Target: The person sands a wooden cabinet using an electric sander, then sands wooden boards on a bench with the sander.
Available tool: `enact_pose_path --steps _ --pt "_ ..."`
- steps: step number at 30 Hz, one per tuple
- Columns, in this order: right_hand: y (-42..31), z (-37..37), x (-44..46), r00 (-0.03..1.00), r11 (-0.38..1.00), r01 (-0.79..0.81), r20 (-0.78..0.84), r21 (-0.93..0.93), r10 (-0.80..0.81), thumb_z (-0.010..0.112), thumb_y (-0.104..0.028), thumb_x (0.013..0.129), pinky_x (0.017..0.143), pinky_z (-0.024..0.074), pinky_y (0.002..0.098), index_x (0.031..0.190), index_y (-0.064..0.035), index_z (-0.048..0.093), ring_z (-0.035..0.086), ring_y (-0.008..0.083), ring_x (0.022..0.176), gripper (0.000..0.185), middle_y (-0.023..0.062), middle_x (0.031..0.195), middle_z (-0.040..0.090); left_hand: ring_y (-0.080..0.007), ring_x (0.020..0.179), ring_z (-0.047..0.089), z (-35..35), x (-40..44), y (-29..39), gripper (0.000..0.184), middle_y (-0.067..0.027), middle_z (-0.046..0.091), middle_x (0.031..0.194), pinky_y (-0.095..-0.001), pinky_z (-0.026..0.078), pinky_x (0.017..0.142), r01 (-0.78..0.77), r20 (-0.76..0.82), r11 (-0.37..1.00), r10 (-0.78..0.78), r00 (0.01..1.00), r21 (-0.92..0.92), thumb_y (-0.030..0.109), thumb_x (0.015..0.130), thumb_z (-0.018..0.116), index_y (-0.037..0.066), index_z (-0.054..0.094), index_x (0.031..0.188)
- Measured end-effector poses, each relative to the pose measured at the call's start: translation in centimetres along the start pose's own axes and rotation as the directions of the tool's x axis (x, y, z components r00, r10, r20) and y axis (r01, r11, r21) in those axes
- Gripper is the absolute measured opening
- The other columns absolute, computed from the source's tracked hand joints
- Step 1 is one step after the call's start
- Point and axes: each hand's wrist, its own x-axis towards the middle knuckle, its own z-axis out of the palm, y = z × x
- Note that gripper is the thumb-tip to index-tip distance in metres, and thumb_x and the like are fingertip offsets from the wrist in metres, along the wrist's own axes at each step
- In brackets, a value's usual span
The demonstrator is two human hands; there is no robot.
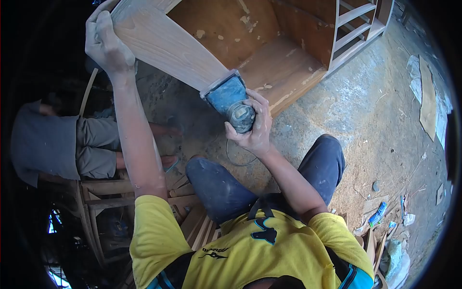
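Note:
My right hand [257, 126] is wrapped round the rounded dark body of a blue electric sander [227, 95]. The sander's flat pad rests against the lower edge of a pale wooden frame panel [166, 48], near its corner. Higher up on the left, my left hand [109, 48] grips the far end of that panel, its fingers curled over the edge. Dust whitens both hands. Behind the panel stands an open wooden cabinet [298, 62] with light filler patches on its brown inner boards.
At the left is another person [45, 139] in grey clothing, beside a wooden frame [106, 202]. Wooden strips [199, 229] lie by my left leg. On the concrete floor [356, 111] at the right are a long board piece [427, 96], a blue wrapper [378, 214] and plastic scraps [397, 260].

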Motion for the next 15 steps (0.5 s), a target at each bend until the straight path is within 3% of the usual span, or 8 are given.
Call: enact_pose_path --steps 2,5,7,9,15 --pt "1.4 -0.1 -3.6 0.995 0.996 -0.088 0.038 0.004 0.087 0.094 -0.024 0.072 0.095 0.0574 0.0499 0.133 0.0004 0.051 0.065 0.0460 0.118 0.079 0.0303 0.129 0.061 -0.0313 0.113 0.069 0.8 -0.6 0.0 0.046 -0.0234 0.071 0.122 -0.0426 0.052 0.107 0.180 -0.039 0.972 -0.188 0.981 -0.150 0.025 0.105 0.043 -0.011 0.066 0.122" --pt "4.1 -0.9 -9.9 0.976 0.980 -0.195 0.097 -0.026 0.197 0.094 -0.022 0.072 0.098 0.0559 0.0518 0.136 -0.0001 0.047 0.063 0.0466 0.120 0.083 0.0312 0.131 0.059 -0.0315 0.105 0.073 1.2 -0.8 -0.5 0.041 -0.0260 0.074 0.115 -0.0425 0.058 0.101 0.219 -0.109 0.948 -0.250 0.962 -0.233 0.020 0.103 0.042 -0.011 0.067 0.113" --pt "4.2 -1.0 -11.4 0.927 0.932 -0.353 0.105 -0.086 0.361 0.095 -0.019 0.070 0.097 0.0561 0.0524 0.135 -0.0021 0.048 0.063 0.0463 0.120 0.082 0.0315 0.133 0.057 -0.0334 0.108 0.072 1.2 -0.9 -0.3 0.044 -0.0267 0.073 0.117 -0.0446 0.059 0.100 0.204 -0.089 0.966 -0.220 0.971 -0.161 0.023 0.103 0.040 -0.011 0.066 0.113" --pt "4.2 -1.1 -11.0 0.929 0.934 -0.349 0.100 -0.074 0.355 0.095 -0.017 0.068 0.095 0.0577 0.0514 0.133 -0.0038 0.051 0.063 0.0457 0.119 0.080 0.0308 0.135 0.056 -0.0348 0.110 0.072 1.4 -0.9 -0.5 0.045 -0.0270 0.071 0.118 -0.0459 0.059 0.101 0.244 -0.112 0.941 -0.275 0.955 -0.235 0.023 0.102 0.039 -0.011 0.065 0.114" --pt "-0.2 -0.2 -1.2 0.975 0.976 -0.215 0.068 0.020 0.213 0.097 -0.024 0.070 0.083 0.0627 0.0441 0.132 -0.0070 0.056 0.069 0.0426 0.111 0.076 0.0278 0.137 0.058 -0.0382 0.113 0.070 -0.3 -0.9 -1.8 0.057 -0.0270 0.069 0.121 -0.0502 0.058 0.101 0.326 -0.057 0.931 -0.339 0.939 -0.166 0.036 0.103 0.038 -0.009 0.062 0.126"
